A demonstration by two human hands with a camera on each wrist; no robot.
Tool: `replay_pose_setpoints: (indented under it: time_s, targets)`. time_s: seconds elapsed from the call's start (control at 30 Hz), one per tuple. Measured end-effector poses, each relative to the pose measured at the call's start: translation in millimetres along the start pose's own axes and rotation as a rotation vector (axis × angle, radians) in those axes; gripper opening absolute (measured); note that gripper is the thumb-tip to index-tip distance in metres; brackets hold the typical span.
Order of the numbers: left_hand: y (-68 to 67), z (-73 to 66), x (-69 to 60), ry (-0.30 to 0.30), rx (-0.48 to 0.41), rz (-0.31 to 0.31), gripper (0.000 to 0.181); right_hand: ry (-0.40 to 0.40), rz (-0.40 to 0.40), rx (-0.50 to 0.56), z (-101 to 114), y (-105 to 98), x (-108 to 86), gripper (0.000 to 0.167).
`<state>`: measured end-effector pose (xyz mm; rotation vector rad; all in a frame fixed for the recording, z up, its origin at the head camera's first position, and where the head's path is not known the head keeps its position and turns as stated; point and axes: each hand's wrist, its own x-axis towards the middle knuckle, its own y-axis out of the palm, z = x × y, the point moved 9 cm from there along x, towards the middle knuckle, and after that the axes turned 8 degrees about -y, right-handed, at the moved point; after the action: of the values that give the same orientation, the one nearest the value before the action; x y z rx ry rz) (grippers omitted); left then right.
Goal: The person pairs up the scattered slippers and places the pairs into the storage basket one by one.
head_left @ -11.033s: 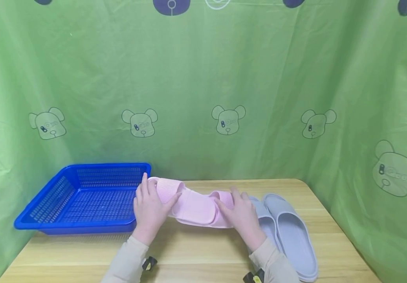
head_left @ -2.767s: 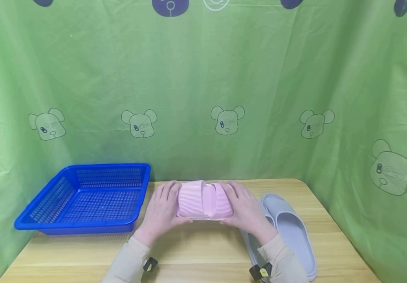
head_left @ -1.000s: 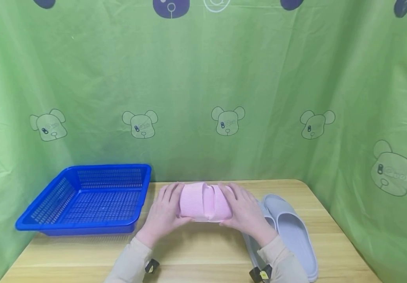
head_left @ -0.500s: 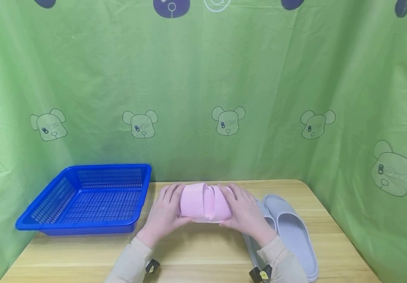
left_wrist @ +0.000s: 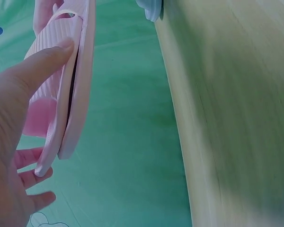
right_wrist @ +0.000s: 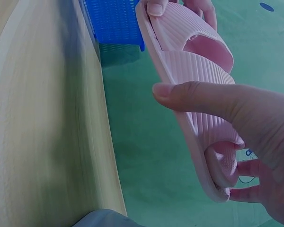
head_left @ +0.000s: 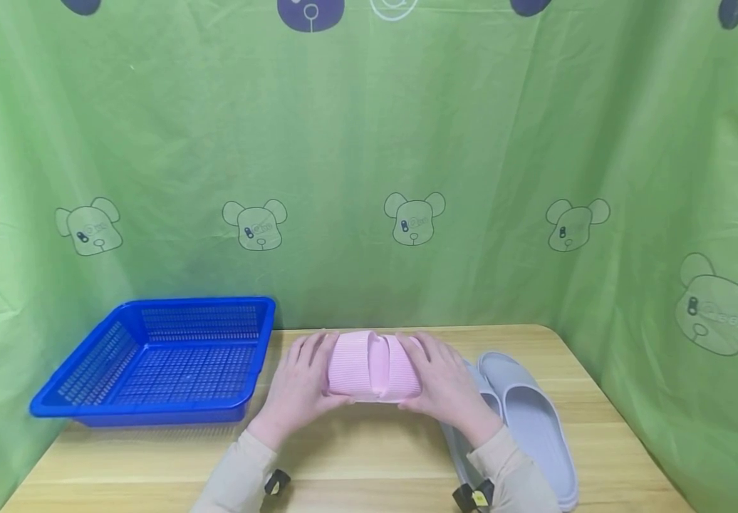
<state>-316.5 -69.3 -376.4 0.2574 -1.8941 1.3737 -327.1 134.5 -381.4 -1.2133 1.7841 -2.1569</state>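
Two pink slippers [head_left: 351,367] with ribbed straps are held together in the air over the table, toe ends overlapping. My left hand [head_left: 298,381] grips their left end, its thumb on the strap side in the left wrist view, where two soles [left_wrist: 80,90] lie face against face with a narrow dark gap. Around the right end my right hand [head_left: 449,388] holds on, thumb along the ribbed strap [right_wrist: 199,71] in the right wrist view. Part of each slipper is hidden behind the fingers. A pair of grey slippers [head_left: 538,434] lies on the table under and beside my right forearm.
A blue plastic basket [head_left: 151,410] with slatted sides stands at the left of the wooden table [head_left: 369,463]. A green curtain [head_left: 343,142] with bear prints hangs behind and on both sides. Black wrist cameras [head_left: 276,482] sit near my sleeves.
Eleven seconds ago the pink slippers were spread further apart, with hands wider; now they are pressed together between both hands. Over the last second hardly anything has moved.
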Motion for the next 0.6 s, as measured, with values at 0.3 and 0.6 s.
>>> replay_pose_setpoints:
  time_s: [0.3,0.6]
  targets:
    - [0.3,-4.1,1.3,0.024,0.053,0.019,0.116,-0.007,-0.002,-0.025,6.0,-3.7,2.3,0.115]
    - [1.5,-6.6,-0.3,0.042,0.086,0.019,0.121,-0.028,-0.008,-0.061,13.3,-3.3,3.8,0.116]
